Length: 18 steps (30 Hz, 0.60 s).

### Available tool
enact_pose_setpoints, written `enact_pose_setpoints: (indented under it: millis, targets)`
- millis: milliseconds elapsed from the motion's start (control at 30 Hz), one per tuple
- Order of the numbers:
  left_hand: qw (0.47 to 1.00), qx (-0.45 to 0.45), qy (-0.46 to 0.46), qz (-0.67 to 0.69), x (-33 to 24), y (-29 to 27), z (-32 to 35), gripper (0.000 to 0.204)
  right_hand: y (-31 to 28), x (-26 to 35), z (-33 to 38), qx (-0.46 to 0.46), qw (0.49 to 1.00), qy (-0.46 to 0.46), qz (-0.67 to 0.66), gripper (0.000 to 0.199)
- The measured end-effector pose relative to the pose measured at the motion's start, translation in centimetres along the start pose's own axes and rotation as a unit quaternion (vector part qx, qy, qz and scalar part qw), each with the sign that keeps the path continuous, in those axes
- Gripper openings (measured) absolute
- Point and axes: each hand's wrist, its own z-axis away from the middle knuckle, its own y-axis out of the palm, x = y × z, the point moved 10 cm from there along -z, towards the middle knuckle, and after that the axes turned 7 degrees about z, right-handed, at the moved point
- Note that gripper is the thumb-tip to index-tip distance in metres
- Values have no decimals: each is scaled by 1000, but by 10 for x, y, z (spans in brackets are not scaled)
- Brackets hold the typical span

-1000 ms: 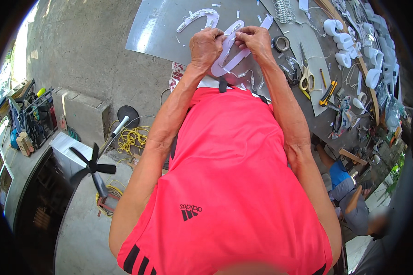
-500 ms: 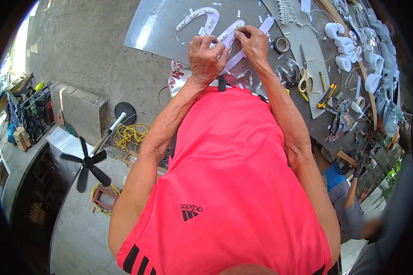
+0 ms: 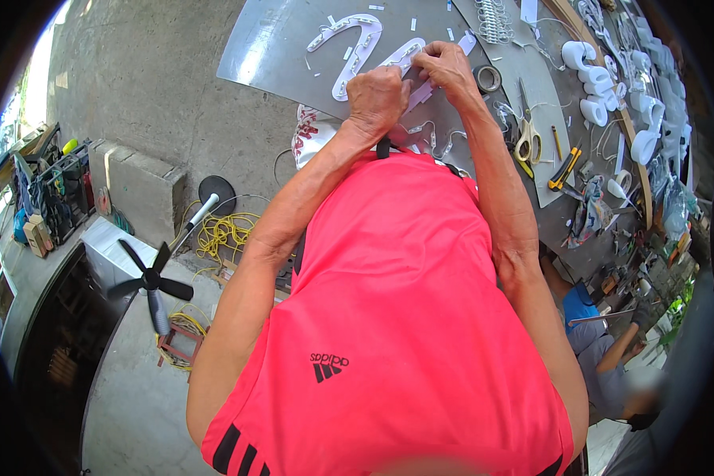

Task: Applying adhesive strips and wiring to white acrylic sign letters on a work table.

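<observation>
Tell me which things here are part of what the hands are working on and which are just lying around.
In use: left hand, right hand, white letter shape both hands grip, metal sheet under it.

Lying about: second white shape, tape roll, yellow-handled scissors, floor fan, yellow cable.

Both hands meet over a curved letter shape (image 3: 355, 49) on a metal sheet (image 3: 270, 55). A tape roll (image 3: 488, 78) and scissors (image 3: 525, 136) lie to their right. A fan (image 3: 152, 282) stands on the floor, left.

Left hand (image 3: 377, 94) fisted, right hand (image 3: 446, 67) pinching, arms outstretched.
</observation>
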Motion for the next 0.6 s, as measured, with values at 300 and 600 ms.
enact_pose_setpoints:
  millis: [300,600]
  targets:
    - [996,-28,30,76,-5,-8,3,20,11,-16,6,210,967,87,-115,18]
    - [936,54,-168,303,24,23,9,19,8,-21,22,164,950,77,-256,20]
